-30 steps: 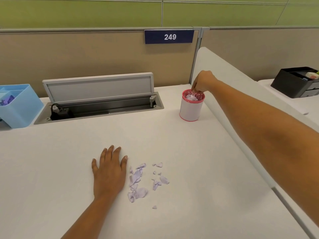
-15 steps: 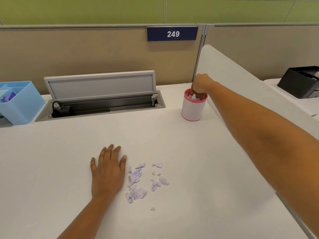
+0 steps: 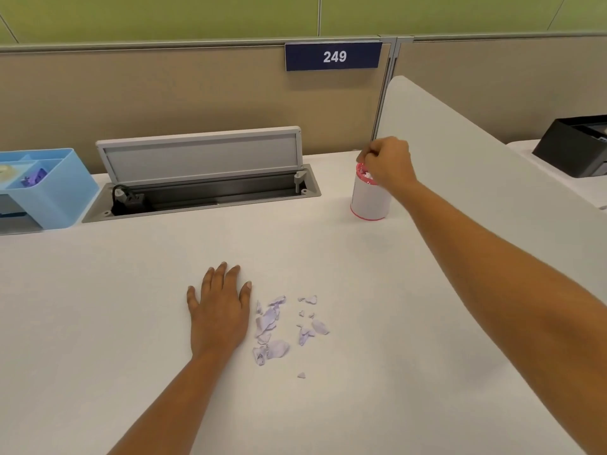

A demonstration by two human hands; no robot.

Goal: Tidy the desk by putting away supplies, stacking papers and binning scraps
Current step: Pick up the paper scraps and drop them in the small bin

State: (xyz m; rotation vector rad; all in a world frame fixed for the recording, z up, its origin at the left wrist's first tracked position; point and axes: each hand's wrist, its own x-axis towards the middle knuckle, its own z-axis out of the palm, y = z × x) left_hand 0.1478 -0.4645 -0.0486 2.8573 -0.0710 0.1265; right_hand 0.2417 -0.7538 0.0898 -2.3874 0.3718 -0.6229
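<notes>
Several torn lilac paper scraps (image 3: 282, 326) lie scattered on the white desk (image 3: 98, 307) near its middle. My left hand (image 3: 218, 308) rests flat on the desk just left of them, fingers spread, holding nothing. A small white cup with a pink rim (image 3: 368, 200) stands at the back right and has pale scraps inside. My right hand (image 3: 387, 164) hovers over the cup's mouth with its fingers curled together. Whether it pinches a scrap is hidden by the fingers.
An open grey cable tray (image 3: 203, 188) with a raised lid and a black plug sits at the back. A light blue organiser (image 3: 49, 188) stands at the back left. A white divider panel (image 3: 476, 159) borders the right side, with a black tray (image 3: 574, 146) beyond it.
My right hand has lifted a little out of the cup's mouth and now sits above its rim. The left hand and the scraps have stayed in place.
</notes>
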